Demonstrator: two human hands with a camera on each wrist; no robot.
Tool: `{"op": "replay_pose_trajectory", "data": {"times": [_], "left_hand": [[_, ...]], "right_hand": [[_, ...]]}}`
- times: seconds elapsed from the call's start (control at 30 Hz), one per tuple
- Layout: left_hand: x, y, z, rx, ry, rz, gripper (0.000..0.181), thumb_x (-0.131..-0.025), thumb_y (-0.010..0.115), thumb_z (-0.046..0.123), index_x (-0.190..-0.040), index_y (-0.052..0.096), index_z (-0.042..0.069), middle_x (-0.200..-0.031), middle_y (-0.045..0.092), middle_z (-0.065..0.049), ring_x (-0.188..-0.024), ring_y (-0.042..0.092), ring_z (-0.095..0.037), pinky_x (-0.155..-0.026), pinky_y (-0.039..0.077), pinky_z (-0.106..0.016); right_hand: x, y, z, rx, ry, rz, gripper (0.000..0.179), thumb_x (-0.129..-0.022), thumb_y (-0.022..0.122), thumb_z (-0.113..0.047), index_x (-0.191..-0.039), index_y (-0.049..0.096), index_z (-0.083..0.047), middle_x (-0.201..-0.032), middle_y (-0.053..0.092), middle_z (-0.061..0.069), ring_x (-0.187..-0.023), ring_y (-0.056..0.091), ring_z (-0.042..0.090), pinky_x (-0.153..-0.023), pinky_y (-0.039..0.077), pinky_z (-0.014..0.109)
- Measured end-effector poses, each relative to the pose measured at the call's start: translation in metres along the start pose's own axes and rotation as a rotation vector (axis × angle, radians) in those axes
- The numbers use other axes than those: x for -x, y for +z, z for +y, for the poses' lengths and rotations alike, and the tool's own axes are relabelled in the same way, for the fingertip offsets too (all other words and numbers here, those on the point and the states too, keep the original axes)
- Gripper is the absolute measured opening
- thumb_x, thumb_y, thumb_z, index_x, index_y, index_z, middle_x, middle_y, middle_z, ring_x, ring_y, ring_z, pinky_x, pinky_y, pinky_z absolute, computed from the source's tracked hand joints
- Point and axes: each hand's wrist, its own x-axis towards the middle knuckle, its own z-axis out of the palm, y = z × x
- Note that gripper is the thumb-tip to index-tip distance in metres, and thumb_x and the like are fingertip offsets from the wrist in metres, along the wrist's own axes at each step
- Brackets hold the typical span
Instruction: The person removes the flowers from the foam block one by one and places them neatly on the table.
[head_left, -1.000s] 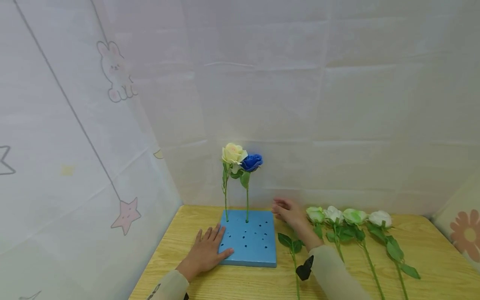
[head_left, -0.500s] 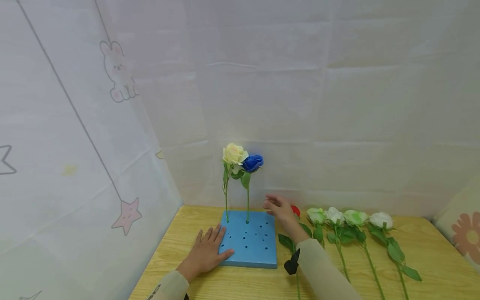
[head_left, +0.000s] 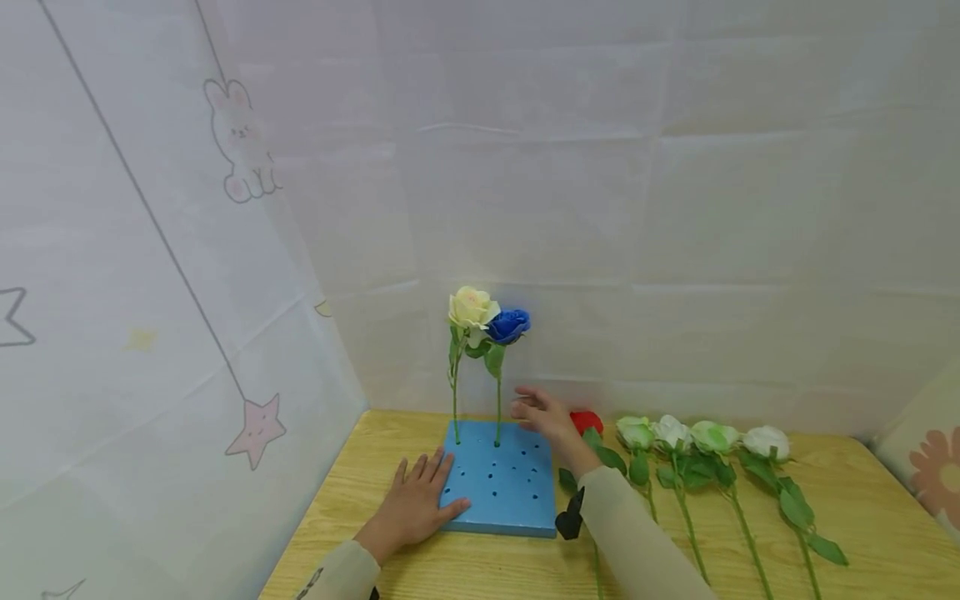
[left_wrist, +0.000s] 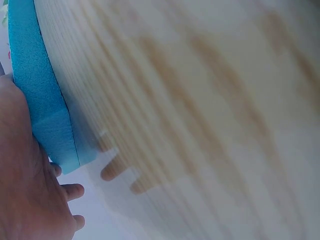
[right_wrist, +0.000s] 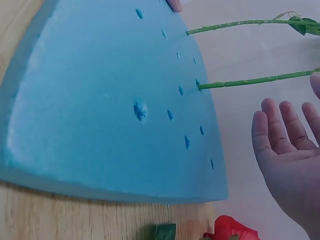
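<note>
Hands both open: your left hand (head_left: 415, 506) presses the foam block (head_left: 501, 492), your right hand (head_left: 542, 415) hovers empty beside the blue rose (head_left: 509, 325).

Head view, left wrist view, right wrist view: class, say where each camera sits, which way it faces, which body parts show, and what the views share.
Head: worn on the head, facing forward and down at the light wooden table; both hands, the left hand and right hand, and sleeves show.
Left wrist: low beside the square blue foam block, facing along the tabletop; fingers show.
Right wrist: above the block, facing two green stems; open palm shows.
Shared: all three show the block.
</note>
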Motion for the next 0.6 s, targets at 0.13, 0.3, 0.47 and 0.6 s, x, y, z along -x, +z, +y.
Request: {"op": "replay_pose_trajectory", "data": {"times": [0.13,0.3,0.47,0.6], "left_hand": [[-0.001,-0.002,0.001,0.003,-0.006,-0.010,0.094,-0.096,0.033,0.078,-0.162,0.026,0.011,-0.167,0.023,-0.014,-0.148,0.028,-0.046,-0.115,0.014,-0.072],[-0.001,-0.004,0.003,0.002,-0.016,-0.017,0.094,-0.095,0.032,0.079,-0.162,0.026,0.012,-0.167,0.023,-0.013,-0.149,0.027,-0.044,-0.116,0.015,-0.070],[-0.002,-0.001,0.001,-0.010,-0.013,-0.014,0.095,-0.095,0.032,0.079,-0.162,0.025,0.012,-0.167,0.022,-0.013,-0.149,0.027,-0.044,-0.116,0.014,-0.070],[-0.002,0.000,0.001,-0.006,-0.002,-0.002,0.095,-0.096,0.033,0.078,-0.162,0.026,0.010,-0.167,0.024,-0.015,-0.148,0.029,-0.045,-0.115,0.014,-0.071]], "right_hand": [[-0.004,0.003,0.001,0.000,0.008,-0.039,0.052,-0.100,0.066,-0.018,-0.148,0.050,-0.003,-0.134,0.062,0.019,-0.115,0.066,0.031,-0.104,0.049,0.051],[-0.010,0.008,0.007,0.012,0.000,-0.068,0.051,-0.101,0.066,-0.020,-0.147,0.051,-0.005,-0.134,0.062,0.019,-0.116,0.066,0.032,-0.104,0.049,0.051],[-0.012,0.014,0.010,0.014,-0.007,-0.087,0.050,-0.100,0.067,-0.021,-0.146,0.053,-0.006,-0.136,0.060,0.022,-0.121,0.062,0.037,-0.104,0.049,0.051],[-0.012,0.018,0.012,-0.003,0.014,-0.093,0.052,-0.099,0.068,-0.023,-0.145,0.052,-0.004,-0.139,0.056,0.026,-0.126,0.057,0.041,-0.105,0.047,0.053]]}}
